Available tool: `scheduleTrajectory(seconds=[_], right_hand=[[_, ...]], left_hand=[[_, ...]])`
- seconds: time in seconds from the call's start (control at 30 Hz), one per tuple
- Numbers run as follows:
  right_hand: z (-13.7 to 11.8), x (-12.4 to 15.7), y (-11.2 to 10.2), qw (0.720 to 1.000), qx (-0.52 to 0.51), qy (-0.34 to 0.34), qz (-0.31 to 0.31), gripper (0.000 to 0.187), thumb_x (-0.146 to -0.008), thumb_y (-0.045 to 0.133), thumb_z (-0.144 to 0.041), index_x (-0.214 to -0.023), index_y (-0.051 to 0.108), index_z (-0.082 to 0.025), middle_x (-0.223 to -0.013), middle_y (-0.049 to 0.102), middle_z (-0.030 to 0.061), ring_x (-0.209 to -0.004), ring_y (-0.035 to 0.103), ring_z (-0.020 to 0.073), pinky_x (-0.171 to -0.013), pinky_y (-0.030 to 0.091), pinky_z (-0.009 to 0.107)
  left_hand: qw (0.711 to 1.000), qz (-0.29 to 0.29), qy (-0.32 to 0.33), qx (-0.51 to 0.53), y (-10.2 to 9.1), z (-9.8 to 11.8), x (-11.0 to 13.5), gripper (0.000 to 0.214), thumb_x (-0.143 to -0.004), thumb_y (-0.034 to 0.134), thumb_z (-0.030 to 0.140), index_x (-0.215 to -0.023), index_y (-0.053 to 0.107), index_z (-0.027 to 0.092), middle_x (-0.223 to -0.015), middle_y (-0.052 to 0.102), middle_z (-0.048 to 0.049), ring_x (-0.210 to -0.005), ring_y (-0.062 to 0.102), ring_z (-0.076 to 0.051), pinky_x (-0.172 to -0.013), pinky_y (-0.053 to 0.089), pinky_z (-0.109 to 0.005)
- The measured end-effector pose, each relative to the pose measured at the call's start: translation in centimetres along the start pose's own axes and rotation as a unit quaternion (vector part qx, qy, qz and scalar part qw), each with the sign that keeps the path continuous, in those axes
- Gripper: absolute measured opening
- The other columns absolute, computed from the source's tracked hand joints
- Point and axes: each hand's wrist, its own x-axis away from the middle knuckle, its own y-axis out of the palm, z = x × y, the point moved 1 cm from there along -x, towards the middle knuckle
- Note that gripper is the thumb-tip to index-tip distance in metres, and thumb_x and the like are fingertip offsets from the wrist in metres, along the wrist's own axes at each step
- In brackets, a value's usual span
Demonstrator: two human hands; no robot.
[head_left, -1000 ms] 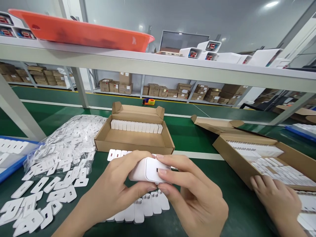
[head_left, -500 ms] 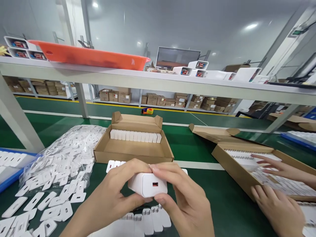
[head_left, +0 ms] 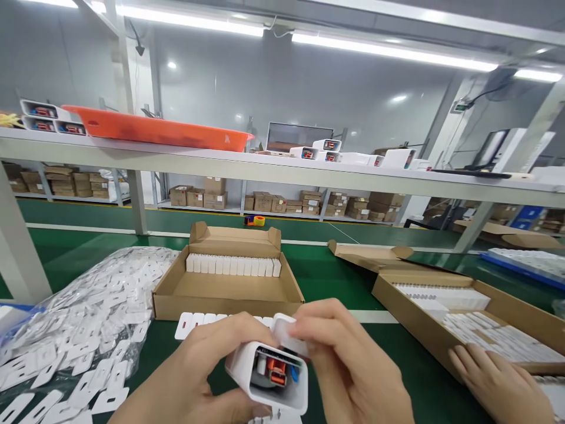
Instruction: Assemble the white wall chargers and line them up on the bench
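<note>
Far left, white plates point(head_left: 103, 294) lay loose and bagged. The left hand point(head_left: 207, 377) gripped an open-ended white housing point(head_left: 253, 380) — forefinger above, thumb below — exposing a red connector point(head_left: 277, 372). At its upper edge, the closed fingertips of the right hand point(head_left: 353, 359) held a white cap point(head_left: 282, 334); contact was unclear. Far right, a co-worker's hand point(head_left: 498, 377) rested at a carton point(head_left: 410, 315).

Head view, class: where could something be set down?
Bare: green tabletop between the left open brown cardboard box and the right one; inside the left box, in front of white blocks. Crowded: left, under slotted white plastic plates.
</note>
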Motion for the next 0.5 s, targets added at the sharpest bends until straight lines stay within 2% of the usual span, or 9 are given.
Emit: scheduleTrajectory(seconds=[0.1,0.17,0.23,0.33,0.5], right_hand=[[-0.8,0.0,-0.5,0.995,-0.081,-0.004,-0.063,0.019,-0.100,0.048,-0.016,-0.107,0.064,-0.022,-0.095,0.063,0.0046,-0.081,0.067,0.0123,-0.068,0.057,0.018],[-1.1,0.0,-0.9,0.992,-0.100,0.008,-0.082,0.015,-0.100,0.055,-0.026,-0.108,0.066,-0.022,-0.098,0.064,0.0052,-0.082,0.067,0.0130,-0.070,0.058,0.019],[-1.1,0.1,-1.2,0.993,-0.079,0.003,-0.090,0.011,-0.095,0.064,-0.023,-0.105,0.066,-0.021,-0.098,0.064,0.0037,-0.081,0.066,0.0113,-0.072,0.057,0.016],[-0.9,0.2,-1.6,0.993,-0.027,-0.028,-0.109,0.016,-0.089,0.070,-0.017,-0.104,0.064,-0.020,-0.098,0.066,0.0022,-0.081,0.067,0.0098,-0.076,0.056,0.013],[-0.7,0.5,-1.5,0.988,0.024,-0.052,-0.144,0.017,-0.093,0.066,-0.017,-0.108,0.060,-0.018,-0.101,0.066,0.0026,-0.084,0.068,0.0092,-0.080,0.055,0.012]], left_hand=[[1.000,0.003,0.015,0.004,0.1,0.3,0.2,0.013,-0.087,0.073,0.027,-0.098,0.066,0.025,-0.088,0.070,0.0045,-0.071,0.059,-0.011,-0.063,0.042,-0.017],[1.000,0.003,0.006,-0.004,0.1,0.6,0.3,0.015,-0.086,0.071,0.020,-0.099,0.066,0.026,-0.089,0.069,0.0059,-0.072,0.060,-0.010,-0.065,0.043,-0.015],[1.000,0.004,0.004,-0.021,0.1,0.8,0.4,0.021,-0.085,0.072,0.015,-0.101,0.066,0.028,-0.092,0.069,0.0070,-0.076,0.062,-0.010,-0.068,0.044,-0.013],[0.998,0.001,0.015,-0.058,0.1,0.8,0.6,0.025,-0.084,0.074,0.017,-0.104,0.066,0.030,-0.094,0.071,0.0087,-0.078,0.064,-0.009,-0.071,0.047,-0.012],[0.991,-0.024,0.021,-0.127,-0.1,0.5,0.7,0.030,-0.083,0.073,0.013,-0.106,0.065,0.030,-0.100,0.075,0.0074,-0.086,0.070,-0.012,-0.075,0.049,-0.012]])
